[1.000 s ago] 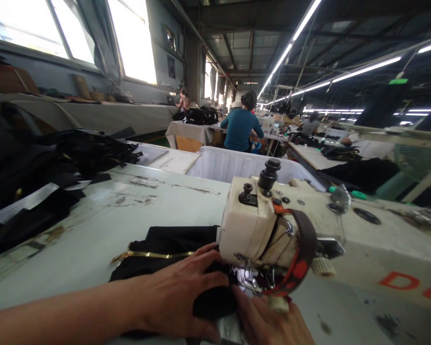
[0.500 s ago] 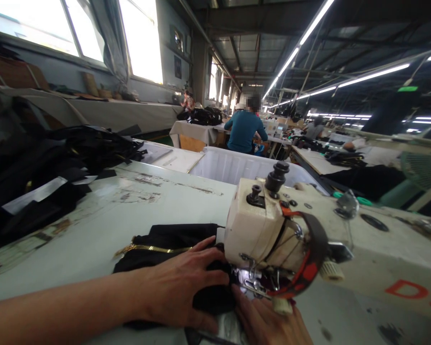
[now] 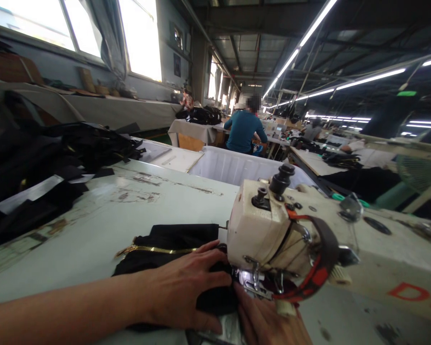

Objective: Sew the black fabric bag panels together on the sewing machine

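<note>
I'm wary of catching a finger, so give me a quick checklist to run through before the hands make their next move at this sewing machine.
1. Left hand resting on the black fabric: ok.
2. Right hand well clear of the presser foot: not ok, fingertips are very close; contact can't be judged.
3. Gold zipper away from the presser foot: visible stretch ok; the rest is hidden.
4. Stitching area lit: ok, a white glow shows there.
5. Needle raised: cannot tell.
6. Dark fabric pile apart from the piece under the left hand: ok.
</note>
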`<state>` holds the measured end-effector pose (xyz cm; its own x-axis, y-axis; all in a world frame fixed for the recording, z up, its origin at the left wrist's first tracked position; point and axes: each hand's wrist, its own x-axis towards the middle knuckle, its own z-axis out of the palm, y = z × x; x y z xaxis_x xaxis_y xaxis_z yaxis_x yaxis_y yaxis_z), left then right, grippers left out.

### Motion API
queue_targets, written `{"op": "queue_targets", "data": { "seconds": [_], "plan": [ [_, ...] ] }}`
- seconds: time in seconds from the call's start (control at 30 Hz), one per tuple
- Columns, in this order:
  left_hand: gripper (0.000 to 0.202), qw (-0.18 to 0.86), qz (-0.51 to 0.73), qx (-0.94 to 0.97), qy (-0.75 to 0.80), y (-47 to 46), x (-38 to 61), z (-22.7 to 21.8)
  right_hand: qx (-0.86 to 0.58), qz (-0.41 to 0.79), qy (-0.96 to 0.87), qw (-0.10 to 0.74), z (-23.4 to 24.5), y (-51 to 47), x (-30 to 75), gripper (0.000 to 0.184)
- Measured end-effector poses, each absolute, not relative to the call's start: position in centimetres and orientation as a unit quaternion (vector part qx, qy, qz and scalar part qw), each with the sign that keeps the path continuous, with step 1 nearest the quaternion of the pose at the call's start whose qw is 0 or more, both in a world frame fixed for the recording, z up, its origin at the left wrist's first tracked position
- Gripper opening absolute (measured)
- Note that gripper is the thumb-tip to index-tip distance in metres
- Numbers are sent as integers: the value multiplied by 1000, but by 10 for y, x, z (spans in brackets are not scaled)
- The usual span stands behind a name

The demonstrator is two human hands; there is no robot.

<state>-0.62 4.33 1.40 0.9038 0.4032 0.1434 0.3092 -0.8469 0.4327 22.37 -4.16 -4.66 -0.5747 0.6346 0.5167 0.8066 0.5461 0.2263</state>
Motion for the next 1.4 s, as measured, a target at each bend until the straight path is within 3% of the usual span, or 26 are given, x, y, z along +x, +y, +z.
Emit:
{"op": "queue_targets", "data": {
  "seconds": [0.43, 0.63, 0.73, 0.93, 1.1, 1.27, 1.4],
  "plan": [
    [51, 159, 125, 957, 208, 34, -4, 15, -438, -182, -863, 172, -43, -43, 223, 33],
    [55, 47, 142, 968, 203, 17, -7, 17, -449, -144, -852, 227, -35, -52, 222, 24],
    [42, 17, 180, 959, 217, 9, -7, 12, -429, -142, -865, 219, -30, -57, 223, 20],
    [10, -9, 303, 931, 202, 6, 2, -12, -370, -163, -901, 155, -19, -60, 216, 44],
    [17, 6, 364, 922, 135, -2, 9, -12, -337, -206, -896, 203, -24, -58, 211, 33],
    [15, -45, 331, 921, 200, -4, 16, -5, -344, -215, -879, 250, -26, -58, 212, 32],
    [23, -62, 318, 934, 151, 6, 14, -14, -324, -235, -881, 252, -27, -57, 210, 29]
  ]
}}
